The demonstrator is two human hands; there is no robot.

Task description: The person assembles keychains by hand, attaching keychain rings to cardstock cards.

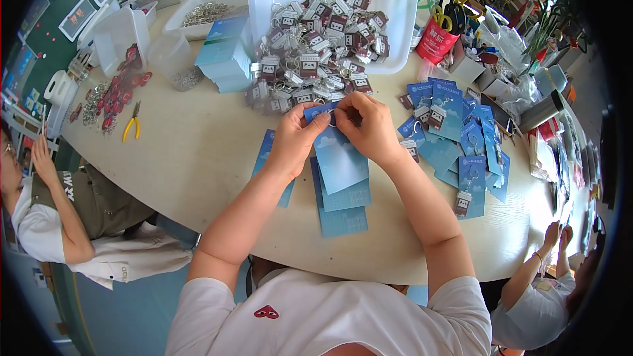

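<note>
Over the middle of the table, my left hand (295,137) grips the upper left of a blue backing card (341,165) between thumb and fingers. My right hand (370,130) is closed in a pinch at the card's top edge, on a metal key ring (331,123). My fingers partly hide the ring. Several more blue cards (346,221) lie fanned out beneath the held one. Another card (282,196) rests under my left wrist. Just beyond my hands, brown-and-white keychains (308,64) spill in a heap from a white plastic tub (403,33).
Cards with keychains (446,113) lie overlapping at right. A stack of blue cards (226,59) stands left of the tub. Yellow-handled pliers (133,125) and red trinkets (117,99) lie farther left. A red pot of scissors (436,41) stands at back right. Other people sit at both sides.
</note>
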